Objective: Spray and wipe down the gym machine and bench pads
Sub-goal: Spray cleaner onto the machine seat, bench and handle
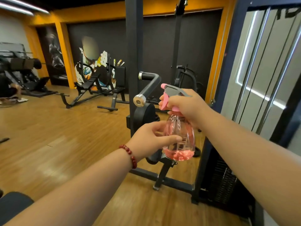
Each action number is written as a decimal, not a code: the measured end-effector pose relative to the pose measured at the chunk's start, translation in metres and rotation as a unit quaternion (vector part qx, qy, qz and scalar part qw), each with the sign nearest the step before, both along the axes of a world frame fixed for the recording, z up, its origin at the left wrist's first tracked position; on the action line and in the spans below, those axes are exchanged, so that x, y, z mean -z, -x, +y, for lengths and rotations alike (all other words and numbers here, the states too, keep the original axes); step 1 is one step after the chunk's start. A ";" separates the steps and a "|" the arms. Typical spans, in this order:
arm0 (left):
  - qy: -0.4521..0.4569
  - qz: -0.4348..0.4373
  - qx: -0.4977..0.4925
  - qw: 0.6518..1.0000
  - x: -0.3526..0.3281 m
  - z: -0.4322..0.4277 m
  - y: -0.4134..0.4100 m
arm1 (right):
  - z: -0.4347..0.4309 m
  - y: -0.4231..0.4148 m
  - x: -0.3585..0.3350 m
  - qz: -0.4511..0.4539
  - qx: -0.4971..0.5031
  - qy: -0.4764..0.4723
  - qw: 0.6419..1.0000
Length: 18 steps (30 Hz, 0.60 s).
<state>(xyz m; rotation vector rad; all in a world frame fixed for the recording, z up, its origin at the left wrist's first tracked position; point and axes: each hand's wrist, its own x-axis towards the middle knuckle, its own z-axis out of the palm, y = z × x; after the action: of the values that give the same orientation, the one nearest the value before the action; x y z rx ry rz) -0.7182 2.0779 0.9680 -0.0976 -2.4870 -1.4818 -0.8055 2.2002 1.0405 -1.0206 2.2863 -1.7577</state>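
Two bare hands hold one spray bottle [179,136] in front of the person. Nearest, a black pad [14,204] lies below the left forearm. A red bead bracelet [128,155] sits on the left wrist. The left hand [151,136] grips the clear pink body of the bottle, thumb across its front and fingers curled round the far side. Directly above it, the right hand [184,106] is closed round the bottle neck, with fingers on the pink trigger [164,101]. The grey nozzle head [172,89] points away from the right hand, toward the left. The bottle is upright, and pink liquid fills only its bottom. Just beyond both hands stands a black gym machine [134,62] with a bent padded handle [149,87] and a round black pad [145,115]. Its weight stack [224,181] is below the right forearm. Farther off, beyond the left hand, black benches [91,88] stand on the wooden floor [48,128] before a painted wall [91,62].
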 end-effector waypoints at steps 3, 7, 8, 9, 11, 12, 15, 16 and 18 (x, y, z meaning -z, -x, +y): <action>-0.046 0.004 0.019 0.999 -0.011 -0.010 0.000 | -0.005 0.003 -0.019 -0.010 -0.030 0.007 0.999; -0.083 0.015 0.027 0.996 -0.023 -0.019 0.003 | -0.011 0.004 -0.040 -0.013 -0.064 -0.013 0.998; -0.092 0.018 0.026 0.995 -0.025 -0.020 0.004 | -0.013 0.004 -0.043 -0.012 -0.066 -0.023 0.997; -0.099 0.020 0.024 0.995 -0.025 -0.021 0.005 | -0.016 0.004 -0.046 -0.014 -0.069 -0.029 0.997; -0.123 0.022 0.028 0.992 -0.026 -0.022 0.007 | -0.020 0.006 -0.049 -0.023 -0.073 -0.043 0.996; -0.139 0.022 0.029 0.990 -0.025 -0.021 0.008 | -0.022 0.007 -0.051 -0.030 -0.074 -0.054 0.995; -0.188 0.015 0.042 0.981 -0.022 -0.018 0.010 | -0.029 0.011 -0.058 -0.038 -0.062 -0.115 0.991; -0.202 0.012 0.048 0.978 -0.021 -0.016 0.010 | -0.032 0.012 -0.059 -0.038 -0.057 -0.135 0.988; -0.230 0.007 0.063 0.971 -0.020 -0.012 0.011 | -0.035 0.012 -0.061 -0.039 -0.046 -0.165 0.985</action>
<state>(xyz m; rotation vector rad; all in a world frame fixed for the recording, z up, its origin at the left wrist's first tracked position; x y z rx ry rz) -0.7293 2.0664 0.9875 -0.1820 -2.0923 -2.0569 -0.8180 2.1651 1.1013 -0.9575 2.3339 -1.3018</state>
